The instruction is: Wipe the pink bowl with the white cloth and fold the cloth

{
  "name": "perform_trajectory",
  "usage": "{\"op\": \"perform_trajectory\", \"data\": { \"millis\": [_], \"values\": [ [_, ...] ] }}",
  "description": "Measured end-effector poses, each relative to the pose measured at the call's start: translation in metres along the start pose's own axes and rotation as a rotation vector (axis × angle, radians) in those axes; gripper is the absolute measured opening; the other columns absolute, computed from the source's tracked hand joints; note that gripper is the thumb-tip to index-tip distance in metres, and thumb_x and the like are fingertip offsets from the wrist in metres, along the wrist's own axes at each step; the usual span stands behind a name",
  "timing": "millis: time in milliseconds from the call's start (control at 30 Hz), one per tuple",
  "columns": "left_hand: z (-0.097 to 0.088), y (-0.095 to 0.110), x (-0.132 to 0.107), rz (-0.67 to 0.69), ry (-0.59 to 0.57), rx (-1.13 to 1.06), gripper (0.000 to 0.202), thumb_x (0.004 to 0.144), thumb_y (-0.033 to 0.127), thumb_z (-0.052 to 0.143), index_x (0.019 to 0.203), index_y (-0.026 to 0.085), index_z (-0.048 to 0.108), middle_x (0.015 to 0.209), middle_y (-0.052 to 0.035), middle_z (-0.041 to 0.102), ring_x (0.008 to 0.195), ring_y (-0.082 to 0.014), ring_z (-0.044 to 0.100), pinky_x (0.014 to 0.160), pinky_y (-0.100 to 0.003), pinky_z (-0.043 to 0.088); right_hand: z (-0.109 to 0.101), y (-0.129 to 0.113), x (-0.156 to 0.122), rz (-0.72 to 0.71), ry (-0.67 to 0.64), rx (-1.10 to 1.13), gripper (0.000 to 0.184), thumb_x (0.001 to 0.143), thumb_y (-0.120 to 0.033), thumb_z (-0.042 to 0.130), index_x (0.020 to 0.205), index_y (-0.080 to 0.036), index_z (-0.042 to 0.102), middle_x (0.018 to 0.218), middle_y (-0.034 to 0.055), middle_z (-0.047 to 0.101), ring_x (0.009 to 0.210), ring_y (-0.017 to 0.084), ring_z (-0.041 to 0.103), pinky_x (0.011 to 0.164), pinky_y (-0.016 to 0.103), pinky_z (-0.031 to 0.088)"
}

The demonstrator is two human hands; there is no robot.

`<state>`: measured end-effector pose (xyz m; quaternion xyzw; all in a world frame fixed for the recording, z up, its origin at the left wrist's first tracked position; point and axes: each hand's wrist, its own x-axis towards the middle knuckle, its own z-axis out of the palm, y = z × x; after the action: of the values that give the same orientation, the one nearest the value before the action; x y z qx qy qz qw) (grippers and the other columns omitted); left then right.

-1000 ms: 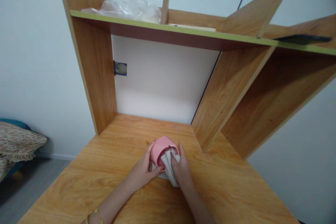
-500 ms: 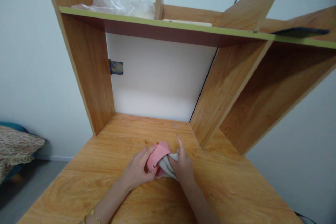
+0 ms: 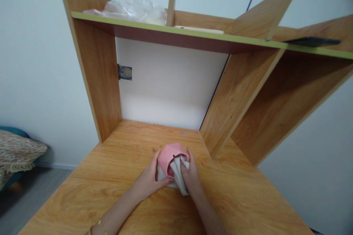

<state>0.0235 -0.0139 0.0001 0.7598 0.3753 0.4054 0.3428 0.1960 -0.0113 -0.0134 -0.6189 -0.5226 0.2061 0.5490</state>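
A pink cup (image 3: 168,156) lies tilted toward me on the wooden desk (image 3: 116,169), its mouth facing my hands. My left hand (image 3: 150,180) wraps round the cup's left side and grips it. My right hand (image 3: 190,176) is closed on a white cloth (image 3: 179,176), which is pushed into the cup's mouth and hangs down below it. Both hands sit at the desk's middle, close together and touching the cup.
A wooden hutch stands at the back with side panels (image 3: 102,77) and an upper shelf (image 3: 176,33). A clear plastic bag (image 3: 132,7) lies on that shelf, and a dark flat object (image 3: 311,41) at its right. A patterned cushion (image 3: 16,150) shows far left.
Half a second ago the cup was tipped lower and squeezed between my hands; now it is turned back up with the cloth inside its mouth, much as one second ago.
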Motion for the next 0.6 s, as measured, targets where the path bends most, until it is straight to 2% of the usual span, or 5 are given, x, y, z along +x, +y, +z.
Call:
{"op": "perform_trajectory", "data": {
  "millis": [133,300,400,500,600],
  "values": [
    [0.005,0.001,0.0,0.051,0.055,-0.034,0.083,0.073,0.028,0.06,0.135,0.014,0.007,0.13,-0.0159,0.037,0.116,-0.0258,0.04,0.096,-0.038,0.033,0.002,-0.007,-0.003,-0.005,-0.073,-0.019,0.061,0.075,-0.031,0.045,0.13,-0.013,0.028,0.098,0.009,0.062,0.082,0.02,0.06,0.069,0.028,0.046],
    [-0.002,0.002,0.0,0.046,0.126,0.079,0.077,0.069,0.026,0.06,0.133,0.014,0.02,0.129,-0.0136,0.04,0.116,-0.0261,0.04,0.097,-0.037,0.032,-0.007,-0.024,-0.005,0.033,-0.04,-0.376,0.066,0.074,-0.034,0.048,0.133,-0.017,0.023,0.067,0.0023,0.062,0.057,0.02,0.059,0.049,0.025,0.04],
    [-0.008,0.003,-0.002,0.081,0.096,0.174,0.071,0.069,0.027,0.057,0.131,0.015,0.025,0.13,-0.0118,0.04,0.117,-0.0258,0.04,0.098,-0.036,0.032,-0.013,-0.031,-0.005,-0.039,-0.046,-0.516,0.065,0.074,-0.034,0.048,0.133,-0.019,0.023,0.056,-0.0024,0.056,0.05,0.018,0.056,0.047,0.024,0.036],
    [-0.013,0.005,-0.003,0.15,0.018,0.228,0.07,0.069,0.029,0.054,0.132,0.018,0.025,0.13,-0.0093,0.041,0.115,-0.0244,0.042,0.097,-0.035,0.032,-0.016,-0.034,-0.005,-0.124,-0.12,-0.512,0.069,0.073,-0.029,0.047,0.135,-0.018,0.017,0.055,-0.0047,0.054,0.05,0.016,0.055,0.048,0.023,0.035],
    [-0.015,0.008,-0.003,0.18,-0.061,0.247,0.068,0.071,0.031,0.053,0.132,0.022,0.024,0.127,-0.0069,0.044,0.112,-0.0233,0.045,0.095,-0.034,0.035,-0.016,-0.032,-0.005,-0.102,-0.197,-0.484,0.07,0.072,-0.025,0.044,0.135,-0.018,0.016,0.052,-0.006,0.051,0.047,0.015,0.053,0.046,0.022,0.034]
  ]
}}
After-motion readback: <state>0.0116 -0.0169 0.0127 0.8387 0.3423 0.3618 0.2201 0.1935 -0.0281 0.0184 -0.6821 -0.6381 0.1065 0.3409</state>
